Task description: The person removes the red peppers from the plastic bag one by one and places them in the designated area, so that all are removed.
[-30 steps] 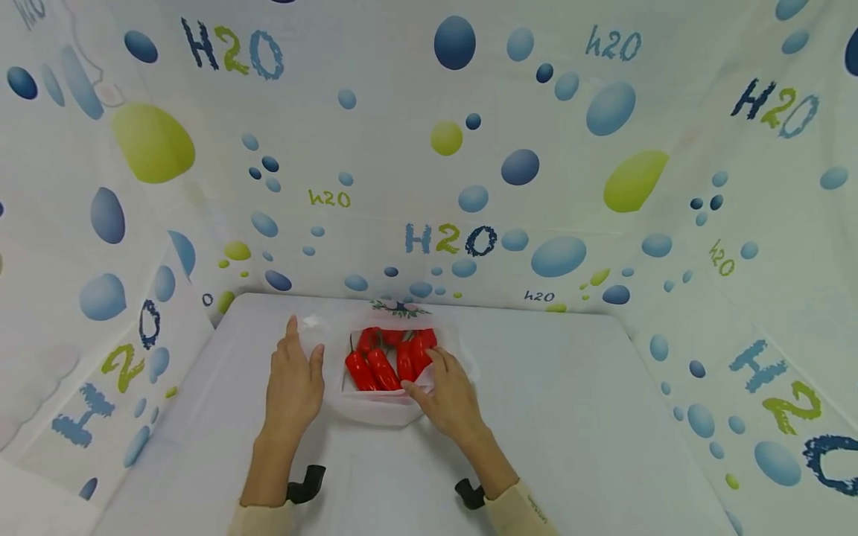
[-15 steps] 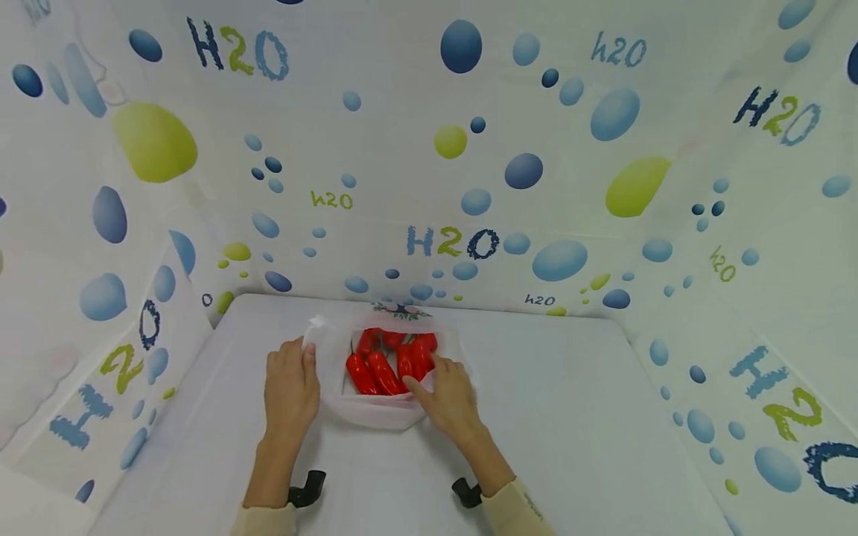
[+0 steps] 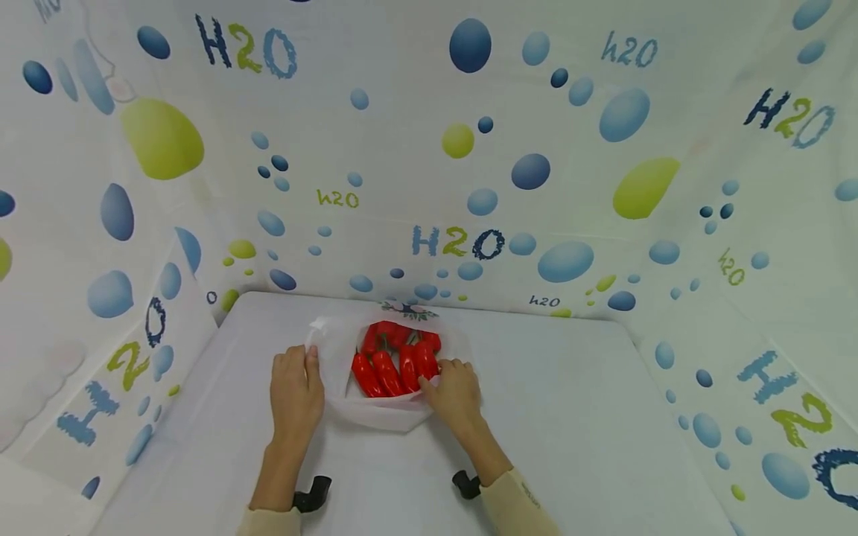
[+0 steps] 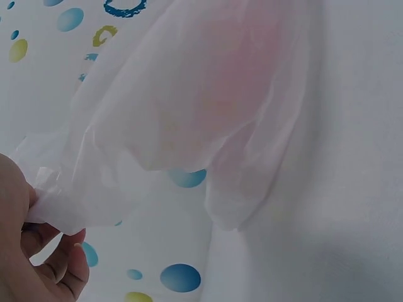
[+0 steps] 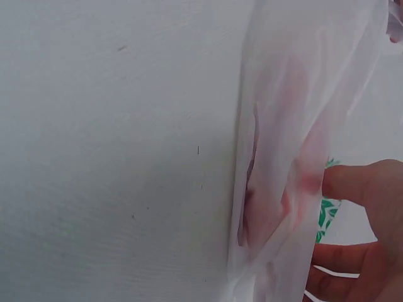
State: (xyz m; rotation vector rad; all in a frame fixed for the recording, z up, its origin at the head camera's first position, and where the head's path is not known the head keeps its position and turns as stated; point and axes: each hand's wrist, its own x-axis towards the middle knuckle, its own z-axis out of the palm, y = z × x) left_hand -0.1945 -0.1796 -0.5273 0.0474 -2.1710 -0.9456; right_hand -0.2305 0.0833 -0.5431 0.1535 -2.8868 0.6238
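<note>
Several shiny red peppers (image 3: 395,365) with thin green stems lie together in the opening of a translucent white bag (image 3: 375,414) on the table. A floral print (image 3: 410,310) shows beyond them. My left hand (image 3: 295,383) pinches the bag's left edge; in the left wrist view its thumb and fingers (image 4: 75,270) curl at the crumpled film. At the right side, my right hand (image 3: 456,391) grips the bag's edge near the peppers. The right wrist view has the thumb (image 5: 345,182) against the film, and red tints show through the bag (image 5: 283,145).
The white table (image 3: 570,417) extends on both sides of the bag. Behind it hangs a white curtain (image 3: 402,134) with blue and green spots and H2O lettering, which also runs along both sides. Black wrist mounts (image 3: 313,494) sit near the cream sleeves (image 3: 516,506).
My left hand has gone from straight fingers beside the bag to pinching its left edge. The bag's left side spreads wider, and the peppers have shifted slightly. My right hand stays at the right edge.
</note>
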